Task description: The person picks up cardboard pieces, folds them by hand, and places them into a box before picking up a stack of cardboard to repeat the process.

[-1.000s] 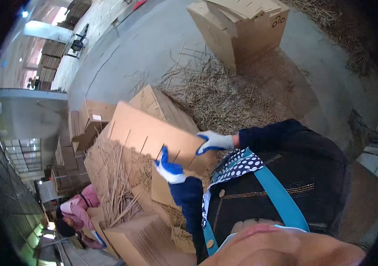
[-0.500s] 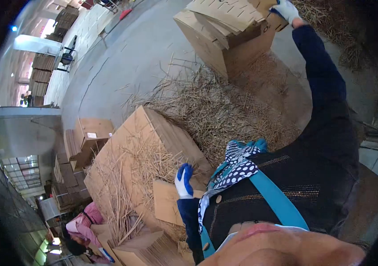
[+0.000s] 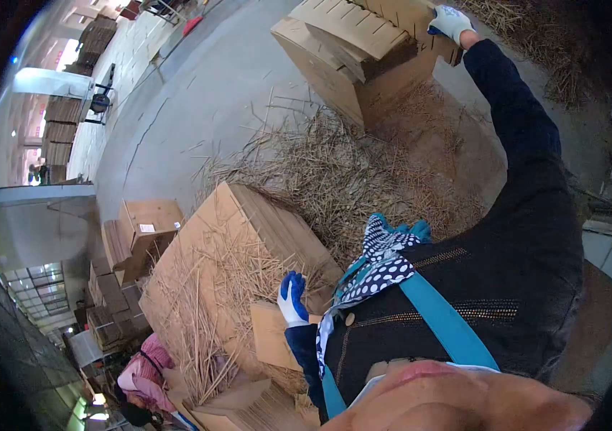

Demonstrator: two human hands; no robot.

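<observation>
My left hand, in a white glove with blue fingers, is held loosely curved with a gap between thumb and fingers. Nothing shows in it. It is just above a small cardboard piece on a large cardboard stack strewn with thin strips. At the top right, my right hand, gloved alike, has its fingers bent over the edge of a cardboard sheet. Slotted cardboard sheets lie beside it on another stack.
Loose cardboard strips cover the floor between the two stacks. More cardboard stands at the left. A co-worker in pink bends over cardboard at the lower left. A red object lies on the floor at the top.
My right hand has shifted slightly left with the sheet, and the slotted sheets look more evenly aligned. My left hand's fingers have opened a little. The co-worker is bent lower.
</observation>
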